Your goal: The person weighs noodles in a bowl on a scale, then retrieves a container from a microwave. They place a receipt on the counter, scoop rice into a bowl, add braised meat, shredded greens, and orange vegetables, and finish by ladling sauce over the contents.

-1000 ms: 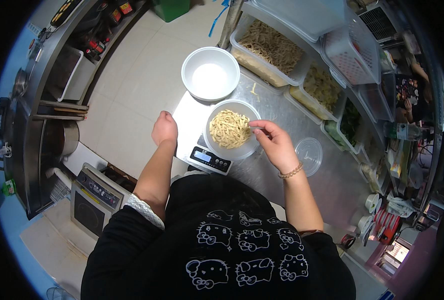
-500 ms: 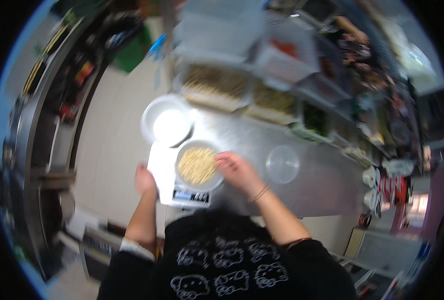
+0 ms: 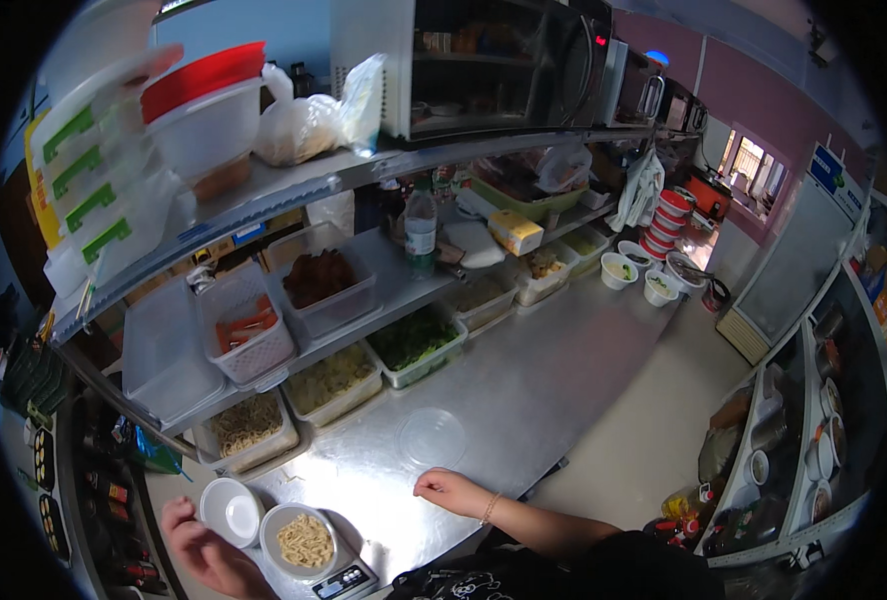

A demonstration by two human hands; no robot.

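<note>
head view: a clear lid [image 3: 433, 438] lies near right fingers [image 3: 428, 485].

A long stainless-steel table [image 3: 554, 385] runs diagonally through the room, with a lower metal shelf [image 3: 389, 290] and an upper metal shelf [image 3: 304, 192] along its far side, and a bright patch of light glares off its near end. Beyond its far end, a purple wall [image 3: 779, 105] holds a bright barred window [image 3: 749, 160], near a tall upright cabinet [image 3: 794, 255]. Pale floor [image 3: 614, 475] separates the table from an open shelving unit [image 3: 806, 420] at right, and a pale blue wall [image 3: 239, 40] shows at upper left.
</note>
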